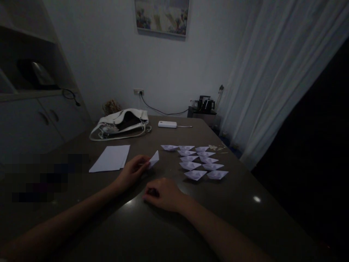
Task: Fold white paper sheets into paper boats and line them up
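My left hand (133, 171) pinches a small folded white paper piece (154, 159) just above the dark table (240, 203), fingers closed on its lower corner. My right hand (163, 193) rests on the table nearer to me, knuckles up and fingers curled under; I cannot make out anything inside it. To the right of the held piece lie several folded paper boats (195, 163) in two rough rows. A stack of flat white sheets (111, 158) lies left of my left hand.
A white handbag (121, 123) lies at the table's far left, with a white power bank (167, 124) and its cable beside it. A kettle set (204, 104) stands on a low stand by the wall. Curtains hang at the right; cabinets stand at the left.
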